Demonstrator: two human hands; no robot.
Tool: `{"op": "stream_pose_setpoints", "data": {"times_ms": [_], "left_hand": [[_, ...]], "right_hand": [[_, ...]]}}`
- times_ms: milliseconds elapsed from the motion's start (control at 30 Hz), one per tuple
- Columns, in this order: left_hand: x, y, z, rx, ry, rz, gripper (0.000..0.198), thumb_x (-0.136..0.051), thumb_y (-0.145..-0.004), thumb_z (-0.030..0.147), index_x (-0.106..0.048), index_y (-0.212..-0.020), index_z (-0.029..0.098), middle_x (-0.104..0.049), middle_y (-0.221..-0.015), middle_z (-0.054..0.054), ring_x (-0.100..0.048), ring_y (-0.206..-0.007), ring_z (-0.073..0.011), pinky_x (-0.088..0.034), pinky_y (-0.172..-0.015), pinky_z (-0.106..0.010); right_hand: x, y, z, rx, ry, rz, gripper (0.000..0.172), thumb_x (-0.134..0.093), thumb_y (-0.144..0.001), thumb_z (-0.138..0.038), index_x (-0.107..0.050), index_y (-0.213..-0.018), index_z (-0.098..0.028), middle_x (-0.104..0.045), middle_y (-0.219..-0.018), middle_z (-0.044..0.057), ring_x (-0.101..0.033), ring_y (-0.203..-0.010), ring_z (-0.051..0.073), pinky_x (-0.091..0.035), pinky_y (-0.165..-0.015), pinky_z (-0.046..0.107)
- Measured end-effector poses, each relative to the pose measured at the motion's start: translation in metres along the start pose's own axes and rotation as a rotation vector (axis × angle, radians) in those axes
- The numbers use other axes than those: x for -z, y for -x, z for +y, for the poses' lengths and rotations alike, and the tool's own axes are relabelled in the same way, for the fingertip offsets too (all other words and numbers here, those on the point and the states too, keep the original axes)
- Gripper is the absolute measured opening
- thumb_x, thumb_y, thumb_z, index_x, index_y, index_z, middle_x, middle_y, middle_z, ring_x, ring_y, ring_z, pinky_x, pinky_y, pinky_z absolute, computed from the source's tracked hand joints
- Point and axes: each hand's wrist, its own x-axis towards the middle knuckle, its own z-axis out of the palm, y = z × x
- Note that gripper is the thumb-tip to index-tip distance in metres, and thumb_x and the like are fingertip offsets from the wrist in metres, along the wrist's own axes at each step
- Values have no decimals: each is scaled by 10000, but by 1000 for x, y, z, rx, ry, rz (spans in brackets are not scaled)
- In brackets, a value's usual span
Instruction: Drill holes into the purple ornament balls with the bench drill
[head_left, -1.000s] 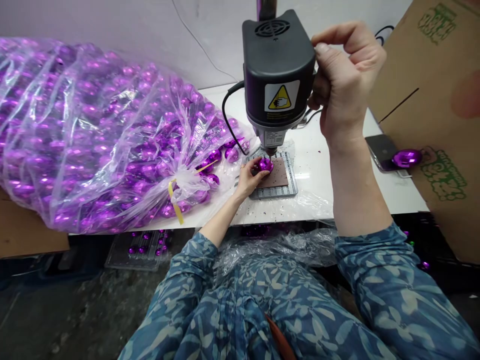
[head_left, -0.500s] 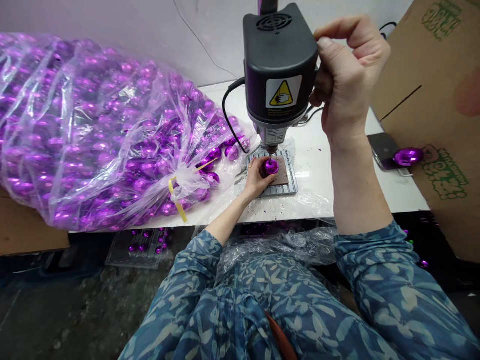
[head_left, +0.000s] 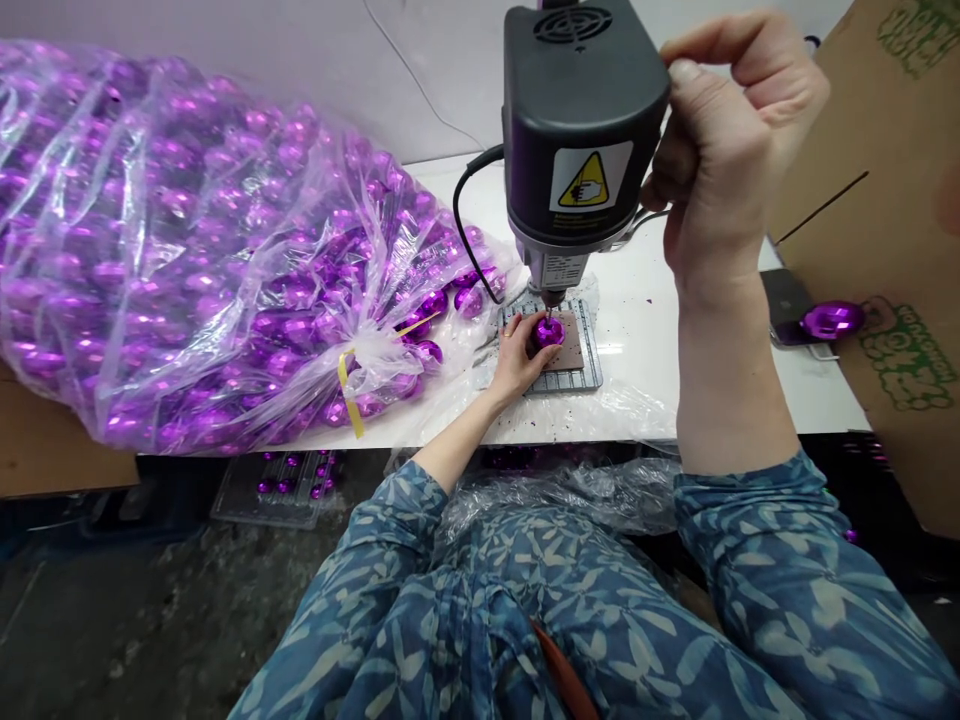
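My left hand [head_left: 521, 352] is closed around a shiny purple ball [head_left: 550, 333], which rests on a small brown board [head_left: 571, 350] over the grey metal base plate [head_left: 592, 378] of a drill press. The drill's tip meets the top of the ball, or sits just over it; I cannot tell which. Above stands the black motor housing [head_left: 581, 100] with a yellow warning label. To its right my right hand [head_left: 735, 130] is raised, its fingers curled around a handle that is mostly hidden behind them.
A big clear bag [head_left: 187, 250] of purple balls, tied with a yellow strip, covers the left of the white table [head_left: 637, 370]. On the right, a phone [head_left: 784, 300] and another purple ball [head_left: 832, 320] lie beside a cardboard box [head_left: 900, 220]. Dark shavings dot the plate.
The whole view has shifted slightly, so the drill press and both hands appear a little farther right. Both hands keep their hold on the ball and the handle.
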Motion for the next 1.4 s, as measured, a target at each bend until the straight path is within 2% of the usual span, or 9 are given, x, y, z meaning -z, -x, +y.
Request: {"op": "stream_pose_setpoints", "data": {"times_ms": [167,267,433,600,733,933,1133,1267,1400], "left_hand": [[2,1,6,44,-36,-2,617,-848,-894,448,-626,-1449,295,-676,-1502,-126,-405,-1612,-408,-188,-1354,-727],[1,1,5,36,-28,9,613,-862,-884,451,-633,-1434,307,-681,-1497,-121,-423,-1599,-406,-195,-1348,-737],[-1,1,2,3,9,31,606,-868,-879,466,-640,-1421,318,-698,-1468,-113,-445,-1576,-409,-205,-1343,-728],[-2,3,1,-3,-17,43,607,-865,-878,467,-643,-1424,322,-707,-1443,-109,-456,-1564,-410,-232,-1339,-711],[-2,3,2,0,-23,43,606,-857,-884,486,-644,-1426,319,-706,-1443,-116,-448,-1568,-412,-236,-1336,-711],[-2,3,4,10,-24,32,607,-866,-880,451,-637,-1427,320,-704,-1449,-118,-450,-1571,-414,-218,-1334,-733],[-2,4,3,12,-16,33,606,-858,-885,480,-634,-1427,328,-700,-1448,-119,-436,-1585,-409,-205,-1344,-732],[-3,4,2,13,-12,32,608,-856,-886,471,-632,-1433,329,-697,-1451,-117,-436,-1586,-410,-196,-1344,-740],[-4,4,0,7,-6,43,605,-861,-881,474,-637,-1426,336,-696,-1453,-112,-438,-1582,-412,-206,-1340,-737]], "right_hand": [[6,6,4,64,-7,-16,79,-736,-832,-203,-662,-804,-207,-534,-633,-55,-350,-403,36,-213,-365,269],[10,18,8,162,21,-2,203,-842,-825,-370,-701,-837,-224,-676,-793,-73,-421,-430,9,-263,-380,235],[18,36,21,298,76,36,305,-797,-881,-513,-729,-931,-219,-728,-939,-56,-439,-454,-43,-267,-413,171],[25,45,34,343,120,79,360,-755,-906,-549,-710,-984,-200,-669,-838,-61,-395,-457,-70,-261,-482,139],[24,58,33,349,108,119,271,-765,-917,-477,-726,-958,-211,-506,-624,-65,-354,-429,-27,-305,-461,175],[22,68,35,388,92,145,131,-748,-932,-419,-753,-946,-289,-487,-638,-60,-337,-425,-9,-339,-454,226],[25,70,47,418,88,187,178,-749,-919,-478,-714,-933,-304,-392,-592,-60,-318,-408,22,-339,-464,259],[30,72,57,439,104,201,272,-744,-892,-573,-681,-918,-310,-225,-481,-60,-272,-374,77,-303,-449,299],[37,78,72,462,171,226,314,-704,-882,-629,-635,-878,-323,-305,-492,-54,-251,-370,89,-312,-450,328]]}}
